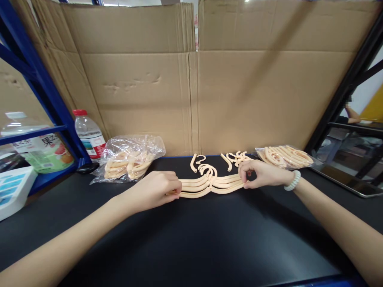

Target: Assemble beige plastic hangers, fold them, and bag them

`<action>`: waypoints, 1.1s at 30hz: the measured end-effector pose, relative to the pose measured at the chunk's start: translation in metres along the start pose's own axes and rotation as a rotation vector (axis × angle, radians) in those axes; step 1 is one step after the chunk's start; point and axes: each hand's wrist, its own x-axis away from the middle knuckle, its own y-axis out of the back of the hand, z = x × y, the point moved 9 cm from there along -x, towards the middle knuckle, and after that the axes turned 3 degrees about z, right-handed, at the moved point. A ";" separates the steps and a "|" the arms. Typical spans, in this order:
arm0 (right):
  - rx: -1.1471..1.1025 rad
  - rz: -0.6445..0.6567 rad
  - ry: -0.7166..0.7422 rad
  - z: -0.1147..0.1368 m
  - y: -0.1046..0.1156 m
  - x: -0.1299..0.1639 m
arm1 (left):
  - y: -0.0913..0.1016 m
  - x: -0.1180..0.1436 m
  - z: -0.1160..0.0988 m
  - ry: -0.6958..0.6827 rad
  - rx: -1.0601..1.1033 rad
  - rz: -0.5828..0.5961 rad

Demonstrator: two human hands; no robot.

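Several cream-coloured clothes hangers (196,195) lie one against another on the black tabletop, their hooks pointing away from me. At their left ends, my left hand (161,187) is closed, with thumb and fingers on the tips. My right hand (260,174) pinches the right ends between thumb and fingers; a bead bracelet (292,180) circles that wrist. Just behind the hangers are a loose hanger arm (194,163) and a hook (200,159). Farther right lie another loose arm (226,162) and a small heap of hooks (239,158), partly behind my right hand.
Clear plastic bags of hanger parts stand at left (128,159) and right (284,156). A red-capped bottle (89,133), a juice bottle (44,151) and a white tray (14,191) are at left. Cardboard (134,87) walls the back. A tablet-like slab (347,179) lies right; a person's arm shows beyond.
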 end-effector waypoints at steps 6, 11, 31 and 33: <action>0.069 0.030 0.009 -0.003 -0.005 -0.001 | -0.006 -0.001 -0.004 -0.034 -0.091 0.001; 0.099 0.022 -0.008 -0.006 -0.005 0.000 | -0.008 -0.001 -0.005 -0.056 -0.182 0.002; 0.132 0.069 -0.044 -0.006 -0.004 0.001 | -0.009 -0.002 -0.008 -0.079 -0.251 -0.020; 0.128 0.065 -0.054 -0.008 -0.004 0.001 | -0.009 -0.002 -0.007 -0.068 -0.272 -0.025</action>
